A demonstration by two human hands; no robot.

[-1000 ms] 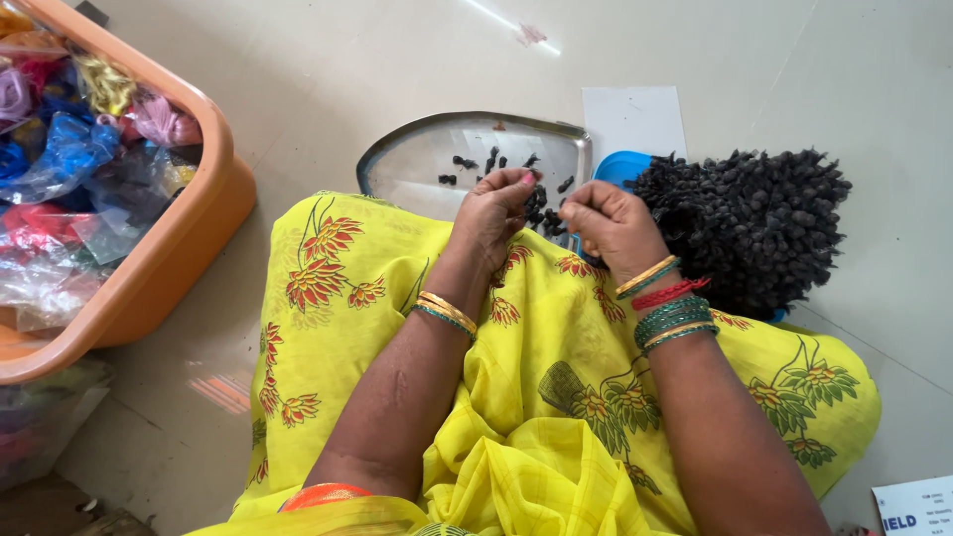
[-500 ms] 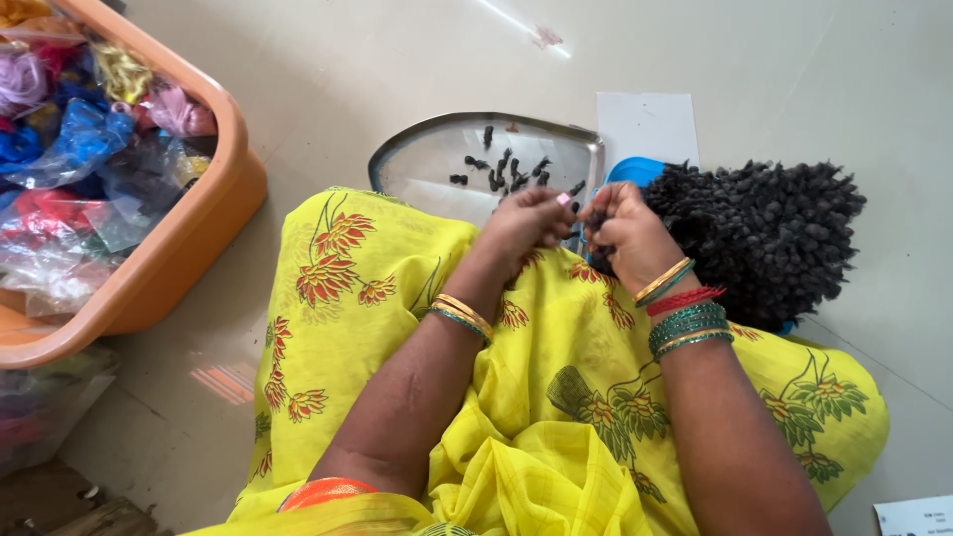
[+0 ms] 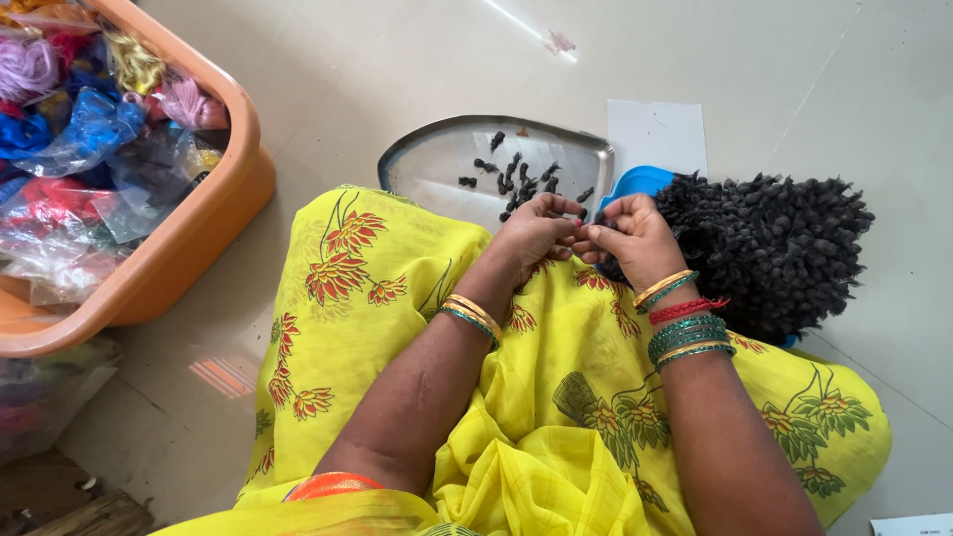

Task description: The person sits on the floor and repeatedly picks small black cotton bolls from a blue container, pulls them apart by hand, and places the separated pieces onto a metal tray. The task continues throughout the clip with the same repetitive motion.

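Observation:
My left hand (image 3: 536, 233) and my right hand (image 3: 635, 238) meet over my lap, fingertips pinched together on something small and dark that I cannot make out clearly. Both wrists carry bangles. Just beyond the hands a steel tray (image 3: 427, 164) lies on the floor with several small black pieces (image 3: 516, 174) scattered in it. To the right of my right hand sits a big heap of black tufted pieces (image 3: 774, 248), partly on a blue container (image 3: 635, 182). My lap is covered by yellow flowered cloth (image 3: 397, 298).
An orange plastic tub (image 3: 189, 248) full of coloured threads in clear bags stands at the left. A white paper sheet (image 3: 655, 134) lies behind the blue container. Pale tiled floor (image 3: 397, 60) surrounds me. A second clear bag (image 3: 40, 397) lies at the lower left.
The view has shifted slightly; my hands have stayed close together by the tray's near edge, fingers working the small dark piece. More of the tray shows now.

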